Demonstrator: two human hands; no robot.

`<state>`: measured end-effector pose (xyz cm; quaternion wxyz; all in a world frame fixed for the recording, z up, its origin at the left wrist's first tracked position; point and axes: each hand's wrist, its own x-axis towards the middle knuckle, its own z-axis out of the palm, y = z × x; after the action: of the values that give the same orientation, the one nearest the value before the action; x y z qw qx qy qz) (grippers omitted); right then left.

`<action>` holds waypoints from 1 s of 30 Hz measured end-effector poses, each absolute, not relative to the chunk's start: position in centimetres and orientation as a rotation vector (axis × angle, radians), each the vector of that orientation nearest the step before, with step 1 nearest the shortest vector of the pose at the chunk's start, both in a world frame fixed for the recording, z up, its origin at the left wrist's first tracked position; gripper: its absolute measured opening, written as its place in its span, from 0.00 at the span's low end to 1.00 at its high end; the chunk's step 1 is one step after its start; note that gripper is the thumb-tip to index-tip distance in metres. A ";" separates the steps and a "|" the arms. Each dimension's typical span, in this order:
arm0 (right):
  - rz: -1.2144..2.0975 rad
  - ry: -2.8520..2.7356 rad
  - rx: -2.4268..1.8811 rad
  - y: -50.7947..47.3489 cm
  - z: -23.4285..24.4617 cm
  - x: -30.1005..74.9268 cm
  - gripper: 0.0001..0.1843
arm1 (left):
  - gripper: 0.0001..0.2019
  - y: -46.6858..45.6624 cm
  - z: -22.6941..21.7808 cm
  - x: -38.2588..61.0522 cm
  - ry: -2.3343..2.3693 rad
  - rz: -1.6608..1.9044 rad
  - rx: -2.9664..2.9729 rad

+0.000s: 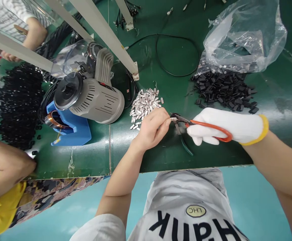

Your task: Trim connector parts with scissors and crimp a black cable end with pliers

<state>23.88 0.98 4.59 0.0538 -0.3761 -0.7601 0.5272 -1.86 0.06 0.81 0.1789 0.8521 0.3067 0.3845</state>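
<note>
Bare, with its fingers pinched together, my left hand (154, 127) holds a small silver metal connector (172, 118). My right hand (213, 124) wears a white glove with a yellow cuff and is closed around red-handled scissors (210, 125). The scissors' tip meets or nearly meets the connector; exact contact is too small to tell. Beneath them lies a dark tool with a green handle (186, 145), partly hidden. Just behind my left hand is a pile of silver connectors (144, 103). Black plastic shells (223, 88) are heaped beyond my right hand.
A grey machine (98, 98) and a blue tape dispenser (79, 130) stand to the left, beside white frame posts (105, 30). A clear plastic bag (246, 40) and a black cable (158, 63) lie farther back. Co-workers' arms (7, 160) and black parts (20, 103) are at left.
</note>
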 end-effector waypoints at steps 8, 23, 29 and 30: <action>2.158 -1.941 -0.816 0.9 4.3 23.8 0.30 | 0.09 0.5 0.4 -2.1 0.878 1.334 2.814; -0.001 -2.577 -1.460 -0.6 2.3 22.4 0.34 | 0.17 -1.8 -0.5 0.3 1.372 1.149 1.902; -0.008 -2.602 -1.468 -0.3 2.4 22.5 0.34 | 0.20 -1.8 -0.6 0.5 1.408 1.148 1.702; -0.011 -2.602 -1.462 -0.3 2.3 22.5 0.34 | 0.21 -1.7 -0.6 0.5 1.401 1.149 1.665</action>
<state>22.53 -0.30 2.34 0.0782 -0.4884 -0.8691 -0.0037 0.47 -1.72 -0.55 0.3339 0.6377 0.5368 0.4401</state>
